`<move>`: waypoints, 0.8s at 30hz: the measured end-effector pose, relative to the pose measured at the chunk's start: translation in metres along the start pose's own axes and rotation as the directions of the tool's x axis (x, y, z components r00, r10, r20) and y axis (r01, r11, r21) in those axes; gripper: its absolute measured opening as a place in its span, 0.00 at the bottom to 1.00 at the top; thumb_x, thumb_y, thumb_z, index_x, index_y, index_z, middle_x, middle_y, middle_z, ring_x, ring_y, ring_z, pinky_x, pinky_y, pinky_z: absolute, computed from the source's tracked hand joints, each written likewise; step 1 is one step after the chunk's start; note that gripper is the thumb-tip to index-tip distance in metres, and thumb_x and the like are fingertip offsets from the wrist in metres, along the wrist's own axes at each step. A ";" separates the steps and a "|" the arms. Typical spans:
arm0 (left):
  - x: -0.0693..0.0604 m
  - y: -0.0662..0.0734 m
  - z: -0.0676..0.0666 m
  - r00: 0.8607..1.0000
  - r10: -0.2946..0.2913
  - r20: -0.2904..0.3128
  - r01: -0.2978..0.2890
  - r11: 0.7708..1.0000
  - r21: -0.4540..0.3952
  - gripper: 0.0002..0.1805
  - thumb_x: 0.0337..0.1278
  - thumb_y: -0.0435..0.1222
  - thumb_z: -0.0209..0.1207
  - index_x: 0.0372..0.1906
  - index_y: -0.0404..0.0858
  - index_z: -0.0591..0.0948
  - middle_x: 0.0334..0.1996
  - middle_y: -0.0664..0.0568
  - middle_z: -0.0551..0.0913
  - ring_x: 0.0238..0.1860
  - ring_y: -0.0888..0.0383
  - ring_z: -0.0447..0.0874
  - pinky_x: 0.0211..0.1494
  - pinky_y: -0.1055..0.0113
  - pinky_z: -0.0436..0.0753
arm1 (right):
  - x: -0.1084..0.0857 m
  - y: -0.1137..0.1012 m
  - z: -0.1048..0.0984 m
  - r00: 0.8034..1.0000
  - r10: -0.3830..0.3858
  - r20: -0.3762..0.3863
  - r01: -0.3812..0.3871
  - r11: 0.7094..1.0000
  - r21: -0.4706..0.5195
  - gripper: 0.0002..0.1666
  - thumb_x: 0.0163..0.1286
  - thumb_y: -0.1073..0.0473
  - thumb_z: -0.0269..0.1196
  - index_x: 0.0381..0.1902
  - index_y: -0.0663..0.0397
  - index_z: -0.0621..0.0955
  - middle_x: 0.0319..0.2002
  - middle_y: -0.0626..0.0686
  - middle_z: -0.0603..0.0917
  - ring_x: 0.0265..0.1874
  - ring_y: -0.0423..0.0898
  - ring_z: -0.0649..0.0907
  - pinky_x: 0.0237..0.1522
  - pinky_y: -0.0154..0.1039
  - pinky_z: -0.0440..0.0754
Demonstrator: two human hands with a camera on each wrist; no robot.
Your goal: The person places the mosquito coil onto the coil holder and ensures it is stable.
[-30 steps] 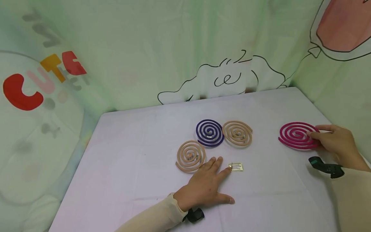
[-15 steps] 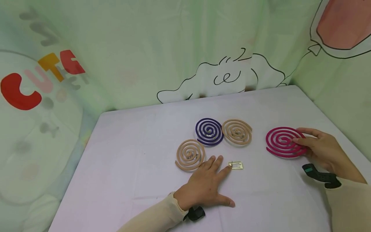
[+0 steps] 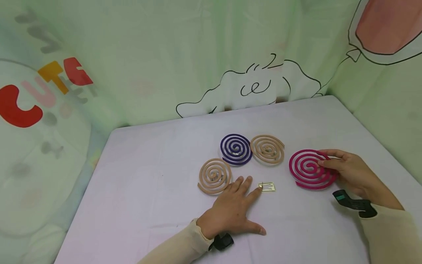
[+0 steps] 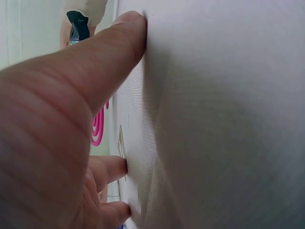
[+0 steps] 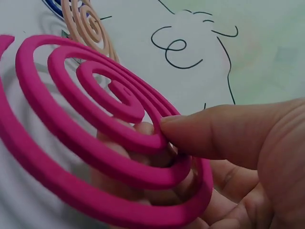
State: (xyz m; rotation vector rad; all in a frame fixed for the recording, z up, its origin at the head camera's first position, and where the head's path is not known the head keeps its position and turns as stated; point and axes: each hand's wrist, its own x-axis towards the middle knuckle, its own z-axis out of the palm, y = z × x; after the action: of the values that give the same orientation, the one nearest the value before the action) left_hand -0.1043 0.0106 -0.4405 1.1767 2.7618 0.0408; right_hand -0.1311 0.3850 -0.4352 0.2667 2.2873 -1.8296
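Between thumb and fingers, my right hand point(image 3: 357, 174) pinches the right side of a pink mosquito coil point(image 3: 304, 170), held above the table. In the right wrist view the thumb lies over the pink coil point(image 5: 71, 138) and fingers show beneath it. My left hand point(image 3: 230, 212) lies spread on the table, its index fingertip touching a small metal coil stand point(image 3: 270, 187). Just beyond that hand is a tan mosquito coil point(image 3: 206, 178). Farther back sit a blue coil point(image 3: 227, 157) and a second tan coil point(image 3: 260, 156), edge to edge. Metal shows beneath these three coils.
A white cloth covers the table point(image 3: 148, 176). Behind it hangs a pale green printed curtain point(image 3: 148, 66) with drawings and letters, which also runs along both sides.
My right hand has carried the pink coil leftward and nearer to me, toward the metal stand. The left hand stays in place, and the head view has shifted slightly.
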 end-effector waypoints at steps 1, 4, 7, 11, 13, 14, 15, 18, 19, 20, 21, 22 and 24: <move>0.000 0.000 0.000 1.000 0.001 0.000 -0.001 1.000 -0.003 0.61 0.46 0.78 0.62 0.83 0.55 0.60 0.83 0.47 0.55 0.83 0.45 0.53 0.80 0.52 0.63 | 0.000 -0.001 0.003 1.000 -0.001 0.008 0.001 1.000 0.002 0.13 0.79 0.55 0.63 0.50 0.24 0.81 0.39 0.37 0.87 0.36 0.37 0.86 0.40 0.28 0.84; 0.000 0.000 0.000 1.000 -0.001 0.003 0.001 1.000 -0.010 0.60 0.46 0.78 0.62 0.83 0.55 0.61 0.83 0.47 0.55 0.83 0.45 0.53 0.80 0.52 0.63 | -0.001 -0.001 0.011 0.999 -0.008 0.042 0.008 1.000 0.002 0.14 0.79 0.56 0.63 0.53 0.27 0.80 0.43 0.35 0.85 0.41 0.35 0.85 0.43 0.29 0.85; -0.001 -0.001 0.000 1.000 -0.002 0.009 0.002 1.000 -0.015 0.60 0.46 0.78 0.62 0.83 0.56 0.60 0.84 0.47 0.54 0.83 0.45 0.53 0.80 0.52 0.62 | -0.001 -0.003 0.020 0.996 -0.022 0.082 0.017 0.998 0.068 0.17 0.78 0.61 0.63 0.55 0.29 0.82 0.44 0.36 0.86 0.43 0.35 0.84 0.44 0.31 0.87; 0.000 -0.001 -0.001 1.000 -0.001 0.017 0.001 1.000 -0.016 0.60 0.47 0.78 0.61 0.83 0.56 0.59 0.84 0.48 0.54 0.83 0.46 0.52 0.80 0.53 0.61 | -0.002 -0.005 0.031 0.992 -0.045 0.120 0.025 0.986 0.167 0.22 0.76 0.67 0.63 0.54 0.30 0.84 0.42 0.42 0.90 0.42 0.38 0.86 0.42 0.33 0.88; 0.001 -0.001 -0.001 1.000 0.001 0.019 -0.001 1.000 -0.018 0.60 0.47 0.78 0.61 0.83 0.56 0.59 0.84 0.48 0.53 0.83 0.46 0.51 0.80 0.53 0.61 | -0.002 -0.007 0.036 0.989 -0.055 0.134 0.030 0.983 0.180 0.22 0.76 0.68 0.63 0.54 0.31 0.84 0.42 0.43 0.90 0.42 0.39 0.87 0.42 0.34 0.88; 0.001 -0.001 -0.002 1.000 0.001 0.020 -0.001 1.000 -0.019 0.60 0.47 0.78 0.61 0.83 0.56 0.59 0.84 0.48 0.53 0.83 0.46 0.51 0.81 0.53 0.61 | -0.002 -0.008 0.038 0.988 -0.059 0.140 0.033 0.983 0.182 0.21 0.76 0.68 0.62 0.54 0.32 0.84 0.42 0.44 0.90 0.42 0.39 0.87 0.43 0.34 0.88; 0.001 -0.001 -0.002 1.000 0.001 0.020 0.000 1.000 -0.018 0.60 0.47 0.78 0.61 0.83 0.57 0.59 0.84 0.48 0.53 0.83 0.46 0.51 0.81 0.53 0.61 | -0.002 -0.009 0.040 0.987 -0.061 0.147 0.034 0.983 0.180 0.21 0.76 0.68 0.62 0.54 0.32 0.84 0.43 0.44 0.90 0.42 0.39 0.87 0.43 0.34 0.88; 0.001 -0.001 -0.001 1.000 0.001 0.016 0.000 1.000 -0.015 0.60 0.46 0.78 0.61 0.83 0.57 0.59 0.84 0.48 0.54 0.83 0.46 0.51 0.81 0.53 0.61 | -0.001 -0.010 0.046 0.985 -0.058 0.161 0.032 0.986 0.162 0.19 0.76 0.67 0.63 0.54 0.34 0.84 0.42 0.45 0.91 0.43 0.40 0.88 0.44 0.35 0.88; 0.001 -0.001 -0.001 1.000 0.000 0.016 0.000 1.000 -0.016 0.60 0.46 0.78 0.61 0.83 0.57 0.59 0.84 0.48 0.53 0.83 0.46 0.51 0.81 0.53 0.61 | -0.001 -0.010 0.047 0.985 -0.054 0.164 0.029 0.988 0.153 0.19 0.76 0.66 0.63 0.54 0.34 0.83 0.42 0.45 0.91 0.43 0.40 0.88 0.44 0.35 0.88; 0.000 -0.001 -0.001 1.000 0.000 0.016 0.000 1.000 -0.017 0.60 0.46 0.78 0.61 0.83 0.57 0.60 0.84 0.48 0.53 0.83 0.46 0.51 0.81 0.54 0.61 | 0.000 -0.010 0.049 0.985 -0.047 0.167 0.023 0.989 0.145 0.18 0.76 0.65 0.63 0.54 0.35 0.83 0.42 0.45 0.90 0.43 0.40 0.88 0.44 0.36 0.88; 0.000 -0.001 -0.001 1.000 -0.001 0.016 0.001 1.000 -0.019 0.60 0.46 0.78 0.61 0.83 0.57 0.60 0.84 0.48 0.53 0.83 0.46 0.51 0.81 0.53 0.61 | 0.000 -0.010 0.051 0.985 -0.041 0.170 0.017 0.990 0.140 0.18 0.76 0.65 0.64 0.55 0.35 0.83 0.42 0.45 0.90 0.44 0.41 0.88 0.44 0.36 0.88; 0.000 -0.001 -0.001 1.000 0.000 0.017 0.000 1.000 -0.021 0.60 0.46 0.78 0.61 0.83 0.57 0.60 0.84 0.48 0.53 0.83 0.46 0.51 0.81 0.53 0.61 | 0.001 -0.010 0.053 0.984 -0.036 0.174 0.014 0.992 0.129 0.17 0.76 0.64 0.64 0.55 0.36 0.82 0.42 0.45 0.90 0.44 0.41 0.88 0.45 0.36 0.88; 0.000 -0.001 -0.001 1.000 -0.001 0.022 0.001 1.000 -0.026 0.60 0.46 0.78 0.61 0.83 0.56 0.60 0.84 0.48 0.53 0.83 0.46 0.51 0.81 0.53 0.61 | 0.002 -0.011 0.057 0.982 -0.028 0.184 0.006 0.993 0.121 0.16 0.76 0.64 0.64 0.56 0.38 0.81 0.43 0.45 0.90 0.44 0.41 0.88 0.45 0.37 0.88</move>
State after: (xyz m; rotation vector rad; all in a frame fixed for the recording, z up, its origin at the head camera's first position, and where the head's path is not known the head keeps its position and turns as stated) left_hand -0.1050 0.0102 -0.4398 1.1623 2.7350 0.0630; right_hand -0.1331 0.3274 -0.4375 0.0897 2.0650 -1.9162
